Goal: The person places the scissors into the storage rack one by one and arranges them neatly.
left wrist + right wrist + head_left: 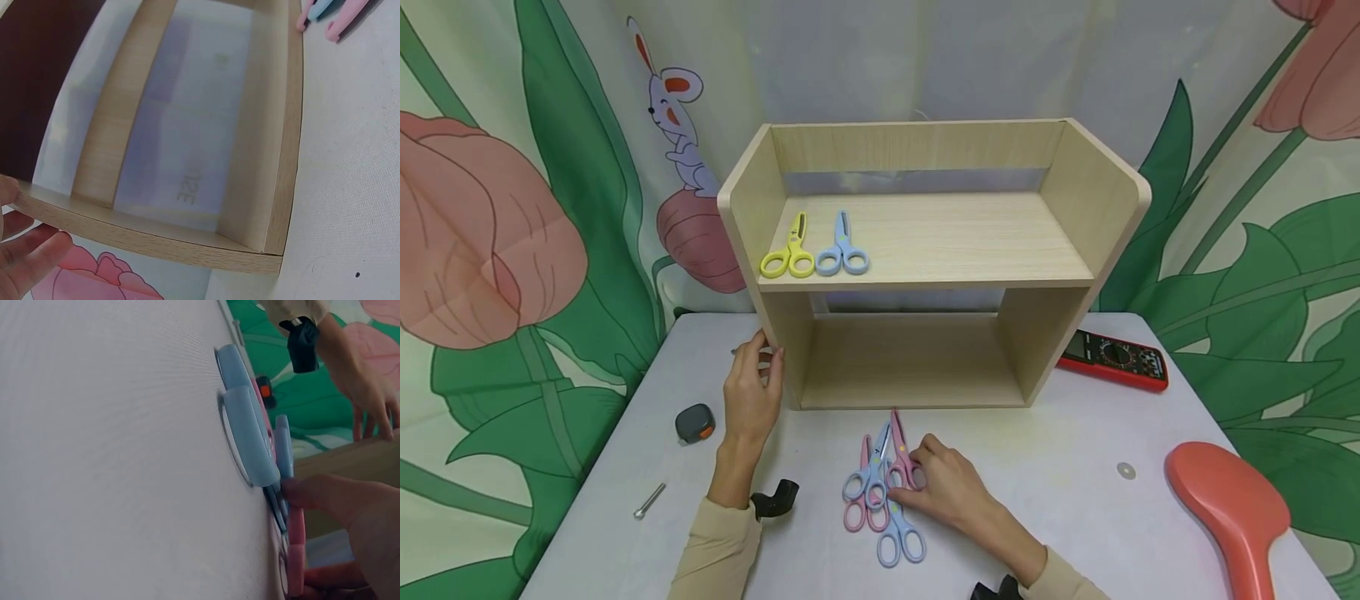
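A two-tier wooden shelf (917,282) stands on the table. Against the lower outside of its left panel rests my left hand (754,387), fingers fairly straight at the front edge. In front of the shelf lies an overlapping pile of pink and blue scissors. My right hand (951,487) pinches the handles of the upper pink scissors (899,442), thumb on the near side; its fingertips are partly hidden in the right wrist view. Beneath and beside them are blue scissors (876,471), more blue scissors (901,537) and pink scissors (855,515). Yellow scissors (795,242) and blue scissors (842,246) lie on the upper tier.
Left of my left arm are a black tape measure (695,423) and a small metal rod (650,502). A red multimeter (1112,360) lies beside the shelf's right panel. At the right are a grey disc (1126,471) and a large red paddle-shaped object (1228,500).
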